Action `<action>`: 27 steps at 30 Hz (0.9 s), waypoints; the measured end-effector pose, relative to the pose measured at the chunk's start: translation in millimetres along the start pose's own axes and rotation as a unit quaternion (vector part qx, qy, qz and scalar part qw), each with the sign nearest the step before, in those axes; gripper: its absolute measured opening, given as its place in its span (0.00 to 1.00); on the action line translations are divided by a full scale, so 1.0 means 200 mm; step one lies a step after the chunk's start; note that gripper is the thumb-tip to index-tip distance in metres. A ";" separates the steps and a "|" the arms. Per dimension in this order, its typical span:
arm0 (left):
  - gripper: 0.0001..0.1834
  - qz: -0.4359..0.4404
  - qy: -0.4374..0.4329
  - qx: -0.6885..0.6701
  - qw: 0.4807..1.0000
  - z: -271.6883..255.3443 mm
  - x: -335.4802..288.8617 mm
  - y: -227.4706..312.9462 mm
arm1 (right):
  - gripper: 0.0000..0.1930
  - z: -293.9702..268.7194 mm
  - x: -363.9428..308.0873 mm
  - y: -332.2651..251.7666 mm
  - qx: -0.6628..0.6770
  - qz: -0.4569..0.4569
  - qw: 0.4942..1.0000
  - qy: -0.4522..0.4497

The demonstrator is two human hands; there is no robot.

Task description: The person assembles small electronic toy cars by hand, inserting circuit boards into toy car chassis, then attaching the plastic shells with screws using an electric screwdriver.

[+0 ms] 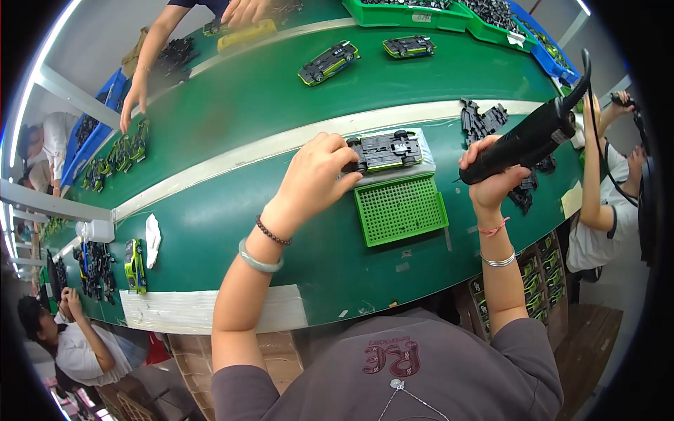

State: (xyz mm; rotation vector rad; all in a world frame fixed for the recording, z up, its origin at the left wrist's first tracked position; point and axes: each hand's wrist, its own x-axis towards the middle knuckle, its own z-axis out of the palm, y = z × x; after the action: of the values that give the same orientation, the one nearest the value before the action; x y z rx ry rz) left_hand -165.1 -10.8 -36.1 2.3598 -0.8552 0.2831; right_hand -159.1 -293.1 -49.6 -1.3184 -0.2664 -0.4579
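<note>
Head: left hand (319, 165) pinches car (387, 151), right hand (497, 179) grips driver (519, 144); green bin (390, 17) holds parts (414, 3)

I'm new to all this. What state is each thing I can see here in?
Left hand: thumb and fingers at the toy car's left end.
Toy car: upside down, wheels up.
Right hand: closed around the power tool.
Power tool: held, tilted, off the table.
Green basket: lying on the table, perforated.
Two farther cars: undersides up, apart.
</note>
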 end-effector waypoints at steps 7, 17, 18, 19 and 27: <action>0.08 0.042 0.129 0.039 0.990 0.11 -0.03 0.00 | 0.44 -0.03 -0.02 0.08 0.020 0.032 0.999 0.040; 0.12 0.031 0.117 0.079 0.990 0.11 -0.03 0.03 | 0.45 -0.04 -0.03 0.09 -0.002 0.037 0.998 0.046; 0.15 0.014 0.119 0.052 0.991 0.09 -0.03 0.03 | 0.45 -0.05 -0.03 0.09 0.000 0.036 0.998 0.050; 0.25 -0.013 0.101 0.022 0.995 0.06 -0.03 0.01 | 0.45 -0.05 -0.03 0.09 -0.003 0.037 0.998 0.044; 0.37 -0.029 0.024 -0.007 0.999 0.08 0.03 -0.04 | 0.43 -0.06 -0.02 0.10 0.021 -0.001 0.999 0.048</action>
State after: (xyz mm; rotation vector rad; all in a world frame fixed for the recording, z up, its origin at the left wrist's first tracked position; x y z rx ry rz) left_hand -156.7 -18.4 -49.8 2.3510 -0.7632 0.3075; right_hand -154.0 -299.6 -72.2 -1.2519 -0.1970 -0.5134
